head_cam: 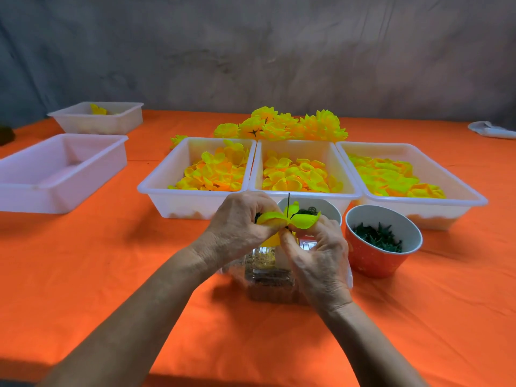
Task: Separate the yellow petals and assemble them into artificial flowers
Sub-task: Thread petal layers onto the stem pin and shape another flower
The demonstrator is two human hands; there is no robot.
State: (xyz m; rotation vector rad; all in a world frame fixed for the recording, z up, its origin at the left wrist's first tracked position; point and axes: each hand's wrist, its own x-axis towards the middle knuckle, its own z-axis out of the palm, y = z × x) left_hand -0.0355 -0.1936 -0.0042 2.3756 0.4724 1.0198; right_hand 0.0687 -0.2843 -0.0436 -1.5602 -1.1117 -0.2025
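Note:
Both hands meet above the table's middle around a yellow petal piece [303, 220] threaded on a thin dark stem [289, 199] that points up. My left hand [237, 224] pinches the petal's left side, fingers curled. My right hand [318, 258] pinches it from below and on the right. Behind the hands stand three white trays of loose yellow petals: left tray [156, 188], middle tray [346, 188] and right tray [474, 199]. A heap of finished yellow flowers [282, 125] lies behind the trays.
A red bowl [374, 261] of dark green calyx pieces stands right of my hands. A white bowl [329, 208] sits behind them, a clear plastic box [268, 277] beneath them. Two more white trays [55, 174] [97, 118] stand at the left on the orange cloth [111, 275].

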